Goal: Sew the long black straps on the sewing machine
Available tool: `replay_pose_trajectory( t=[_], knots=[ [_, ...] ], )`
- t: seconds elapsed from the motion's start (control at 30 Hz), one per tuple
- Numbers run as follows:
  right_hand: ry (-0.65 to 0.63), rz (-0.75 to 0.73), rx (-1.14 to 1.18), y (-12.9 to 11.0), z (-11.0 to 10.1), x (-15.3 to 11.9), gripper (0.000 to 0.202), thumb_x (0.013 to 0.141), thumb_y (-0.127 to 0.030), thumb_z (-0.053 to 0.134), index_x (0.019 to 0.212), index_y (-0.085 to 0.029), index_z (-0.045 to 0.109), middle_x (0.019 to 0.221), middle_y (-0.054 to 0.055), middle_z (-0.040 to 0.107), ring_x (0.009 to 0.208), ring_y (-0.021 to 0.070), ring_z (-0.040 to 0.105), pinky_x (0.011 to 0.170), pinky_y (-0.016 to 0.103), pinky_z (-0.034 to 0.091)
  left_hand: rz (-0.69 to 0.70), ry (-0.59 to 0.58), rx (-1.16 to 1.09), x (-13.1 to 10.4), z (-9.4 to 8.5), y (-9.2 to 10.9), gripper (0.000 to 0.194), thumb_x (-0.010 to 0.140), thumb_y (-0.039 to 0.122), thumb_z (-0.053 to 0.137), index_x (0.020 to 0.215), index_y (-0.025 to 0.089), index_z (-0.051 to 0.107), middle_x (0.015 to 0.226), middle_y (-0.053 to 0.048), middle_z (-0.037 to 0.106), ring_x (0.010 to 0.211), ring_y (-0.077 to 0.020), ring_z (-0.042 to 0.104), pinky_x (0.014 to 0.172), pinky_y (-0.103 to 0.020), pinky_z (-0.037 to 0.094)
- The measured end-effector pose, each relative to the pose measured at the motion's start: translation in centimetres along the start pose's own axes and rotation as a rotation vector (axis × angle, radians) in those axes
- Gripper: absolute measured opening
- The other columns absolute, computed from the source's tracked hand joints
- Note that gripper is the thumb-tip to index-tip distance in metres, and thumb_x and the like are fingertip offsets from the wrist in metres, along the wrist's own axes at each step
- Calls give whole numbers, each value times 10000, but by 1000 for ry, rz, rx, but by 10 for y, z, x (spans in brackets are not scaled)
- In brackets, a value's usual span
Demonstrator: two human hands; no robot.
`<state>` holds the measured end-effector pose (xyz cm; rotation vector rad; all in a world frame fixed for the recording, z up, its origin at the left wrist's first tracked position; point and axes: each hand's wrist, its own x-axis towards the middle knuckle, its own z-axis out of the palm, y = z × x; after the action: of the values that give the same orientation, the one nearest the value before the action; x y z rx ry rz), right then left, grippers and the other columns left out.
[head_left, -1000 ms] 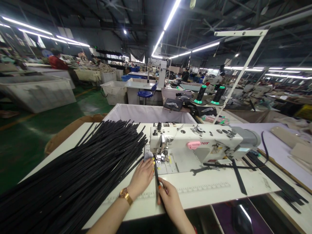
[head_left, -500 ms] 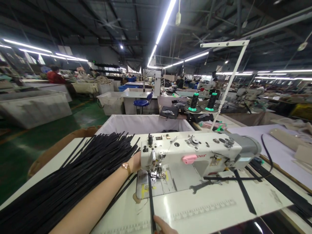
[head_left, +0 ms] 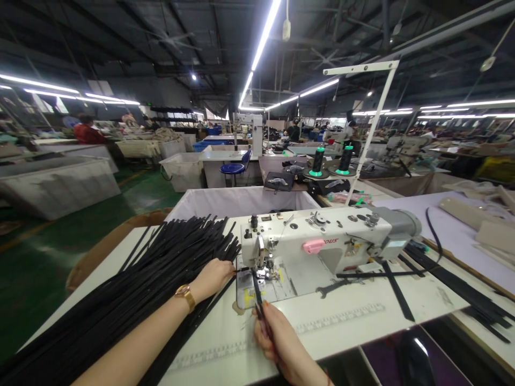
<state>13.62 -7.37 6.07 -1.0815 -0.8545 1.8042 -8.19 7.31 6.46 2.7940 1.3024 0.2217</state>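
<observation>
Workshop table (head_left: 354, 295) with a sewing machine (head_left: 298, 241): left hand (head_left: 213, 277) back in view.
It has come from behind the machine to its left, beside piled straps (head_left: 153, 279); its grip is unclear. Right hand (head_left: 277, 332), now nearer, clasps the black strap (head_left: 257, 289) in front of the machine, alone visibly holding it.

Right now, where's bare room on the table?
Free: ruler-marked tabletop between right hand, wrench and diagonal black strap. Crowded: left side, under the black strip pile, and the presser foot, with left hand close by.
</observation>
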Motion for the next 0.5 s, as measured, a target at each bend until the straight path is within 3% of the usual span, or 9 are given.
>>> replay_pose_trajectory(
  t=[0.1, 0.17, 0.3, 0.5],
  knots=[
    [3, 130, 247, -4, 21, 38, 243, 937, -386, 449, 840, -171, 508, 589, -40, 544, 367, 18, 278, 354, 151, 104, -43, 25, 6, -7, 3, 7, 337, 987, 281, 387, 813, 194, 662, 795, -60, 684, 766, -217, 647, 736, -320, 412],
    [39, 191, 301, -4, 27, 64, 275, 968, -314, 370, 760, -170, 478, 568, -40, 527, 352, 14, 311, 348, 139, 119, -62, 37, 8, -8, 5, 9, 347, 987, 263, 376, 789, 192, 651, 776, -59, 683, 746, -217, 646, 718, -318, 404],
    [63, 259, 296, -5, 28, 104, 394, 994, -308, 253, 680, -174, 449, 510, -60, 458, 312, 12, 282, 326, 132, 117, -89, 44, 15, -8, 5, 9, 325, 978, 248, 391, 776, 191, 638, 780, -59, 686, 741, -222, 641, 710, -323, 397],
    [88, 217, 261, -6, 28, 127, 324, 963, -285, 353, 685, -171, 474, 508, -59, 474, 310, 10, 271, 310, 124, 111, -92, 25, 4, -7, 5, 9, 302, 972, 230, 400, 781, 194, 631, 788, -48, 678, 741, -212, 624, 707, -323, 405]
  ],
)
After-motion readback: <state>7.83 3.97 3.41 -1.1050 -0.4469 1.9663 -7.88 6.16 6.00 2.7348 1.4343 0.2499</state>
